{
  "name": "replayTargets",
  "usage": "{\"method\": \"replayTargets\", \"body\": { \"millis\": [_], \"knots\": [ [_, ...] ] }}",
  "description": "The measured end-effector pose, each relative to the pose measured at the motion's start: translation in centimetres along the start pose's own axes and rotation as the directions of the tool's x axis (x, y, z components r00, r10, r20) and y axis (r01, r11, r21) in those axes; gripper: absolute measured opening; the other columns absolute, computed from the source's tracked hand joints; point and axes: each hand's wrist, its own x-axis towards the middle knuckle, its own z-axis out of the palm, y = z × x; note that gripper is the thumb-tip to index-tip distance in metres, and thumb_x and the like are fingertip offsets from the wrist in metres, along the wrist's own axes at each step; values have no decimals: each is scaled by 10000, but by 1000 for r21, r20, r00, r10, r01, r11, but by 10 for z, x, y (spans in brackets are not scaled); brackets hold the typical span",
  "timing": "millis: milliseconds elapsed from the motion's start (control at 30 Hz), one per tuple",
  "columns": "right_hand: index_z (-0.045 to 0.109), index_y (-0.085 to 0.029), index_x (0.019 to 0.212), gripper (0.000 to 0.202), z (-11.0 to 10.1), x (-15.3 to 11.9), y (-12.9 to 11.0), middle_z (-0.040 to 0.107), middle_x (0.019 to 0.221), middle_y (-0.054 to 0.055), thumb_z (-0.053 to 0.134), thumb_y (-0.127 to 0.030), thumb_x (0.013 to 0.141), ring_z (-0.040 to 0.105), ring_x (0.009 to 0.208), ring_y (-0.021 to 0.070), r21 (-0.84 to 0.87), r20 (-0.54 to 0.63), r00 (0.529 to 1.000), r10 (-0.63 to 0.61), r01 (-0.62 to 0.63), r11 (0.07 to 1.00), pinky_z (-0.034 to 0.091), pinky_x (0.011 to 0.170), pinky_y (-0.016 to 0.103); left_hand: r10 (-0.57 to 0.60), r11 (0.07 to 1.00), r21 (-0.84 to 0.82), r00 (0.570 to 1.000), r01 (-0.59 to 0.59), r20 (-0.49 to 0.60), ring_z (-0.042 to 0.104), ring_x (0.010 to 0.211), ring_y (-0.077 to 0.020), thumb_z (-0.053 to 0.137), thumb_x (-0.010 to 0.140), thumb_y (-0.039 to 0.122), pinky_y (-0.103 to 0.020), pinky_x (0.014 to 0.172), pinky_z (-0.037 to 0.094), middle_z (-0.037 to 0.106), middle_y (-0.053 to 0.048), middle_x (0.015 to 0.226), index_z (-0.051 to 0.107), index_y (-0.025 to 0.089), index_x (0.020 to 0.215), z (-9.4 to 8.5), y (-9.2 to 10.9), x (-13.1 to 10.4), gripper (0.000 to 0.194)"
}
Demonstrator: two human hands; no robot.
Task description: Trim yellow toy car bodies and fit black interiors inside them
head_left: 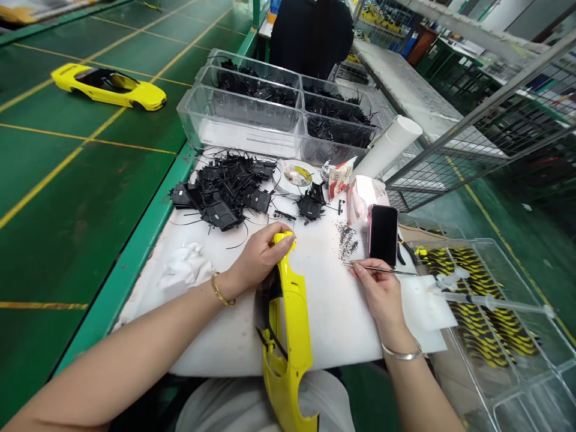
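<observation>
The yellow car shell [288,336] lies nearest, its tail hanging over the near edge of the white pad [333,312] toward the lap, its nose pointing up the pad. The left hand [258,258] is closed around the nose, thumb on top. The right hand [380,291] pinches tweezers [382,269], tips aimed at a scatter of tiny dark bits [347,240] just beyond. The shell looks light, thin and glossy, so probably slippery and liable to flex at its window openings; the solid nose or the sills seem the safer places to hold. The tweezers are thin and stiff, best pinched mid-length as now. Beside the right hand a phone [383,234] stands near the pad's right edge, and a clear tray of striped parts [477,312] sits past that edge. A heap of black parts [225,189] fills the far left of the pad, with tape [294,176] and clear bins [270,114] behind it. A crumpled cloth [186,267] rests at the left edge. Bare pad remains between the hands. On the green belt [81,180] to the left lies another yellow car [108,87]. A person in black [310,33] stands beyond the bins.
</observation>
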Motion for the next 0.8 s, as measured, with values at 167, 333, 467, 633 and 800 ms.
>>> {"method": "replayTargets", "body": {
  "millis": [167,333,467,633,800],
  "knots": [
    [684,-197,847,262,0,0,0,697,890,59,807,-407,750,681,760,202,-42,23,999,-39,40,998,590,759,349,-5,1000,0,1000,5,5,510,749,-158,473,900,436,-273,708,400,591,-14,828,605,162,891,0,0,0,304],
    [672,-222,859,150,0,-8,-3,695,958,53,736,-355,835,662,867,213,-164,73,986,-151,161,973,552,812,356,-11,1000,3,1000,11,6,517,762,-166,465,892,451,-278,717,405,604,-21,838,604,167,886,0,0,0,317],
    [674,-248,900,58,0,-15,-4,682,989,36,644,-295,915,640,941,214,-324,161,946,-281,320,890,524,845,361,-15,1000,-6,1000,15,6,514,752,-162,467,890,453,-277,708,402,599,-18,824,604,165,885,0,0,1,319],
    [683,-247,934,75,-1,-15,-4,690,973,39,648,-310,914,651,906,224,-339,139,952,-273,304,890,528,840,384,-14,1000,-16,1000,14,11,520,749,-160,469,892,451,-278,704,404,603,-18,818,603,162,883,-1,1,0,319],
    [697,-240,933,100,-1,-15,-3,696,955,46,660,-328,903,654,897,236,-351,125,951,-284,310,884,524,849,407,-14,1000,-7,1000,14,1,523,753,-163,464,876,453,-279,701,406,603,-16,812,599,165,869,0,2,0,317]
  ]
}}
